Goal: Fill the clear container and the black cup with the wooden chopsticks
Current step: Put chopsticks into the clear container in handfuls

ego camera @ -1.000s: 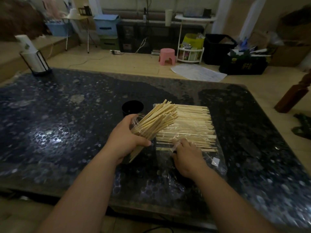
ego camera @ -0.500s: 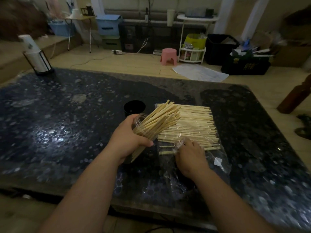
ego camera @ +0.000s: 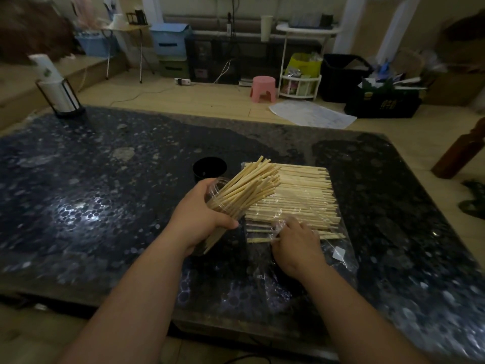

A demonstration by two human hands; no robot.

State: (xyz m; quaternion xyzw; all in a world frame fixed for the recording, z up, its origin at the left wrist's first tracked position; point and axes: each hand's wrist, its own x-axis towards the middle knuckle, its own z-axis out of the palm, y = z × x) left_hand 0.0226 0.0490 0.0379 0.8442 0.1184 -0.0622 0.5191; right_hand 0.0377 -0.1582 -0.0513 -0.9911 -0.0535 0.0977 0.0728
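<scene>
Left fingers around tilted clear container, right fingers in pinch on near-edge chopstick

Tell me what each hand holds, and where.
Left hand grips the tilted clear plastic container of wooden chopsticks round its side. Right hand seems to pinch one loose wooden chopstick partway along.
</scene>
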